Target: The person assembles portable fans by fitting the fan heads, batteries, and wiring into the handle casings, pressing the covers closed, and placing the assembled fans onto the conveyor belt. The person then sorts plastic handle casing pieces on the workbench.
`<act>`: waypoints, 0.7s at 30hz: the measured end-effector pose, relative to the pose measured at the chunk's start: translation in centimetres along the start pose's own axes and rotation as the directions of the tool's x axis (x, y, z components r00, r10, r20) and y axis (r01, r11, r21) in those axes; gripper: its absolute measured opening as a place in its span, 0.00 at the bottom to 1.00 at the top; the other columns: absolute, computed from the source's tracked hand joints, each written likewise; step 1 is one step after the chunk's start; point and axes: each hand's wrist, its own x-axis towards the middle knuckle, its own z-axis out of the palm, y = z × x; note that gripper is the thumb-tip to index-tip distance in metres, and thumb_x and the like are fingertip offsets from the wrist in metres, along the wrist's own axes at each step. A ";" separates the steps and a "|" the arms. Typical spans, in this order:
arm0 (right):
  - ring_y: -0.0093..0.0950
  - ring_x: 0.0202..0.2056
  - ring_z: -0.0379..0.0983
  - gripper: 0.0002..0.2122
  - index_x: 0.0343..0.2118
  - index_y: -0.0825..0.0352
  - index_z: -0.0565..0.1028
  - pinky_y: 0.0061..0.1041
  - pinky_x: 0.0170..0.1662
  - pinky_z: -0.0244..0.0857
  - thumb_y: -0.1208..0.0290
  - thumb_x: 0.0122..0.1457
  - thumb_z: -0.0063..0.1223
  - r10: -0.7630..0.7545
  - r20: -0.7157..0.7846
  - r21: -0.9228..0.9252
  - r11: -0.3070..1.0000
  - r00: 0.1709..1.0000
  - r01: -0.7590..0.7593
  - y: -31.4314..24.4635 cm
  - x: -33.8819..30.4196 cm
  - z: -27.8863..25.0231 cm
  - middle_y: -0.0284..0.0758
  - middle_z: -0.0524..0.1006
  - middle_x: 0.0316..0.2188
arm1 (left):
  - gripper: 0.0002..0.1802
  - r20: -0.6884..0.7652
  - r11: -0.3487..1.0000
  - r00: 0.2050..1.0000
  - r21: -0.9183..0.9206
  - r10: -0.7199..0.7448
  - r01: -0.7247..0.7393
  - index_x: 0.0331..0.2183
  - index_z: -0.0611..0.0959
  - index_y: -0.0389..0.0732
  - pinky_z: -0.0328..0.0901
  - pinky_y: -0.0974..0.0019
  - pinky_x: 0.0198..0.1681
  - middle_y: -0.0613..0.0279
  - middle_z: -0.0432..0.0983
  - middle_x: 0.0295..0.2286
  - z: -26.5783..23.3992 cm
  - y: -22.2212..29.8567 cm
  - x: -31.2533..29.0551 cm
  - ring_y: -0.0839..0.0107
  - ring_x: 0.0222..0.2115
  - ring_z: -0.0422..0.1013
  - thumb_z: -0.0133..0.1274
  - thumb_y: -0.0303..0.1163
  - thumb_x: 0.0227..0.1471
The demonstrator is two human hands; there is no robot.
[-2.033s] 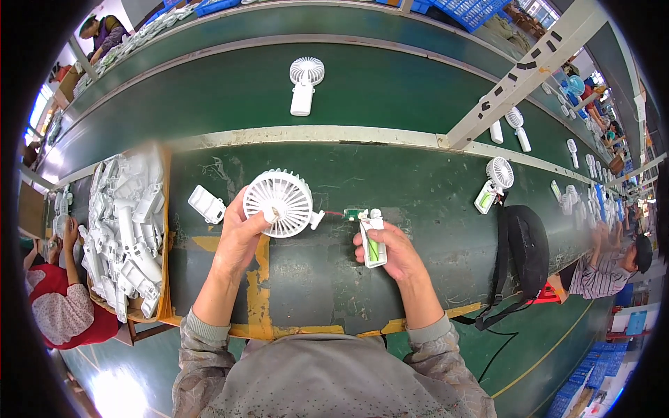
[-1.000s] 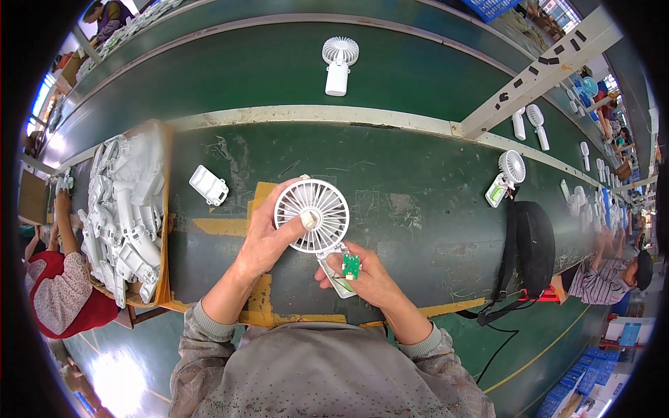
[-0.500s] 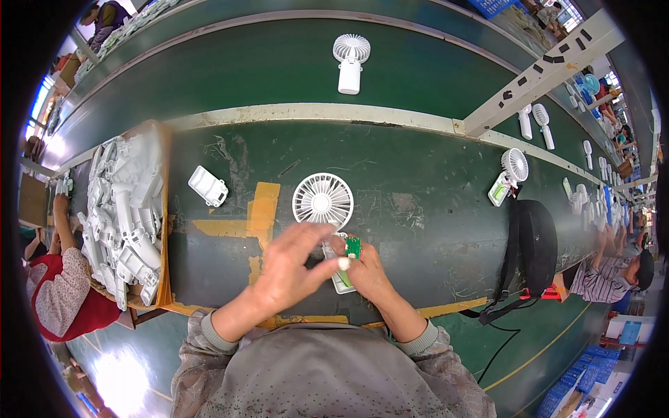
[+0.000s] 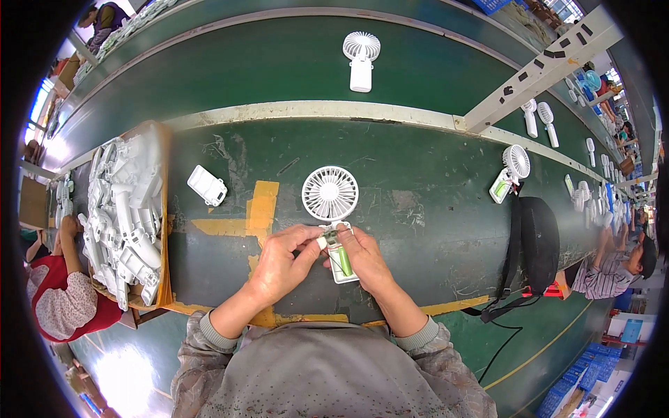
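A white handheld fan (image 4: 330, 194) lies in front of me, its round grille pointing away. Its handle shell (image 4: 346, 279) is uncovered and shows a green battery cell (image 4: 344, 261). My left hand (image 4: 280, 265) pinches at the top of the handle, with something white on its thumb tip. Under the fingers of both hands sits a small circuit board (image 4: 331, 237), mostly hidden. My right hand (image 4: 367, 263) closes on the right side of the handle, thumb pressed near the board. To the left lies a loose white handle cover (image 4: 207, 185).
A carton (image 4: 165, 216) of white plastic parts stands at left. Another uncovered fan (image 4: 516, 161) and a black bag (image 4: 538, 244) are at right. Beyond the pale rail (image 4: 300, 111), finished-looking fans (image 4: 361, 61) lie on a green belt. Co-workers sit on both sides.
My left hand has come down from over the handle to pinch at its top. The green board, raised in my right hand before, now sits low at the handle. The belt fan shifted slightly right.
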 end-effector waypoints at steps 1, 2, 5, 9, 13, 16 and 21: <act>0.22 0.22 0.73 0.15 0.41 0.70 0.69 0.17 0.22 0.68 0.61 0.64 0.38 0.000 -0.006 0.007 1.000 1.000 0.000 0.0 0.1 0.0 0.35 0.76 0.27 | 0.11 0.001 1.000 1.000 0.001 -0.001 0.001 0.38 0.78 0.32 0.69 0.72 0.31 0.55 0.77 0.28 0.1 -0.3 -0.1 0.70 0.28 0.75 0.51 0.20 0.49; 0.22 0.22 0.73 0.15 0.41 0.70 0.69 0.17 0.23 0.69 0.61 0.64 0.38 0.000 -0.010 0.014 1.000 1.000 0.000 0.0 0.1 0.1 0.35 0.76 0.27 | 0.12 -0.014 0.987 0.996 -0.134 -0.087 0.084 0.39 0.77 0.31 0.69 0.72 0.31 0.56 0.77 0.28 0.4 -0.8 -0.2 0.70 0.28 0.75 0.51 0.20 0.49; 0.22 0.22 0.74 0.15 0.41 0.70 0.69 0.17 0.23 0.68 0.61 0.64 0.38 -0.009 -0.033 0.032 0.999 0.999 0.010 -0.1 0.0 0.3 0.36 0.76 0.28 | 0.13 -0.012 0.945 0.983 -0.279 -0.183 0.172 0.40 0.76 0.32 0.69 0.72 0.31 0.56 0.77 0.28 0.6 -1.3 -0.1 0.70 0.28 0.75 0.51 0.20 0.49; 0.22 0.23 0.74 0.15 0.41 0.70 0.70 0.17 0.22 0.68 0.62 0.64 0.38 -0.025 -0.038 0.010 1.000 0.999 0.026 0.1 0.1 0.2 0.36 0.76 0.28 | 0.12 0.004 0.997 0.997 0.039 -0.073 0.073 0.38 0.76 0.33 0.69 0.70 0.32 0.55 0.77 0.28 0.3 -0.8 0.0 0.70 0.28 0.76 0.51 0.20 0.48; 0.23 0.21 0.74 0.14 0.38 0.71 0.71 0.19 0.21 0.66 0.63 0.63 0.40 -0.034 -0.065 0.059 0.998 0.997 0.038 -0.1 0.0 0.4 0.35 0.76 0.25 | 0.13 0.018 0.990 0.998 0.131 -0.052 0.049 0.38 0.76 0.33 0.69 0.67 0.31 0.53 0.77 0.27 0.3 -1.0 0.0 0.65 0.27 0.75 0.52 0.20 0.46; 0.23 0.23 0.74 0.14 0.39 0.71 0.70 0.19 0.23 0.68 0.64 0.64 0.39 -0.040 -0.036 0.068 0.997 0.999 0.042 0.0 0.0 0.0 0.36 0.76 0.27 | 0.14 0.020 0.969 0.998 0.239 0.067 -0.070 0.38 0.76 0.33 0.68 0.62 0.30 0.51 0.76 0.26 0.3 -0.9 0.2 0.57 0.27 0.74 0.53 0.22 0.45; 0.26 0.29 0.76 0.15 0.41 0.72 0.69 0.21 0.31 0.72 0.63 0.64 0.36 -0.033 -0.024 0.159 0.987 0.999 0.036 -0.3 -0.5 0.2 0.39 0.76 0.32 | 0.12 0.002 0.923 0.984 0.346 0.177 -0.166 0.36 0.77 0.34 0.68 0.57 0.29 0.49 0.75 0.27 0.5 -1.7 0.4 0.51 0.28 0.73 0.52 0.24 0.46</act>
